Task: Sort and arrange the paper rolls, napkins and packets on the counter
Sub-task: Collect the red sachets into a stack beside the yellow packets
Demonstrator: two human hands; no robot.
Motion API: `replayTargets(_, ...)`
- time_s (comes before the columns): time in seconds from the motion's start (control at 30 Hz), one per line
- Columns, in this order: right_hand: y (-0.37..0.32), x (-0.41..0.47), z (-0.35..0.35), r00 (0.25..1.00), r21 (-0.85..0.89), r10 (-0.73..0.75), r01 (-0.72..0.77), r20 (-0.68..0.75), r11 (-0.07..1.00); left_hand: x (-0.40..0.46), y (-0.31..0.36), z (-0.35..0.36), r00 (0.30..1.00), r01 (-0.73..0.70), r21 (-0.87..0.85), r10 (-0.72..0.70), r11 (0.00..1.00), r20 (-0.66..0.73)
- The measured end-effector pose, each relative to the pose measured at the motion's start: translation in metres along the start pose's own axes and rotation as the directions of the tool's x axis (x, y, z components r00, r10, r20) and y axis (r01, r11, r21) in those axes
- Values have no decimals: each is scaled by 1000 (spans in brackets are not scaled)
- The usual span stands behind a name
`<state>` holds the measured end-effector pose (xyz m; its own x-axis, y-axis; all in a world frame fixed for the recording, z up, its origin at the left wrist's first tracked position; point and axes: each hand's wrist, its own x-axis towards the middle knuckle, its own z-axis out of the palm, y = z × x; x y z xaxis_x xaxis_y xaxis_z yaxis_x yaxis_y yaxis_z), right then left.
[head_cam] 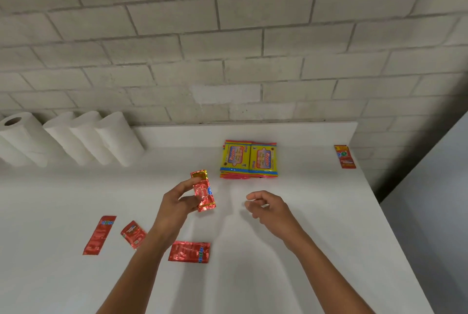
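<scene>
My left hand [177, 199] grips a red foil packet [205, 191] above the middle of the white counter [291, 250]. To its right, my right hand [267, 206] hovers with loosely curled fingers and holds nothing. Three more red packets lie on the counter: a long one [99, 235] at the left, a small one [133, 234] beside it and one [189, 252] under my left forearm. A stack of yellow packets [249, 159] sits behind my hands. Another red packet [345, 156] lies at the far right edge. Several white paper rolls [76, 139] line the back left.
A grey brick wall [228, 48] rises behind the counter. The counter's right edge runs diagonally beside a grey surface [430, 212], with a dark gap at the corner.
</scene>
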<state>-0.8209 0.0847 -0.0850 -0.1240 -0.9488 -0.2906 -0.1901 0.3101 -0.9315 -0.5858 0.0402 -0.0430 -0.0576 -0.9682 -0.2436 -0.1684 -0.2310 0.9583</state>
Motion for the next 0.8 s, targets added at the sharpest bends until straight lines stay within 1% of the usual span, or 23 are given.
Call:
replayTargets(0.17,-1,1,-19,1000,46,-4,3,18,999,-2,6,46,998,-21,-15,22,1000,63)
replayTargets(0.37,2,6,-46,999,127,49,-51,22,991,-5,13,104,983,-47,-3,46,999,178)
replayTargets(0.47,9,8,-65,998,185,57,-57,7,981,-6,16,133,968,-61,6,57,998,244)
replayTargets(0.6,20,10,-89,997,231,73,-66,-22,971,0,17,162,952,-72,43,56,996,300)
replayTargets(0.7,29,15,-108,995,262,94,-80,-38,962,7,14,181,950,-77,68,53,995,306)
replayTargets(0.8,34,25,-128,987,293,133,-103,-85,951,17,11,195,966,-54,120,21,991,257)
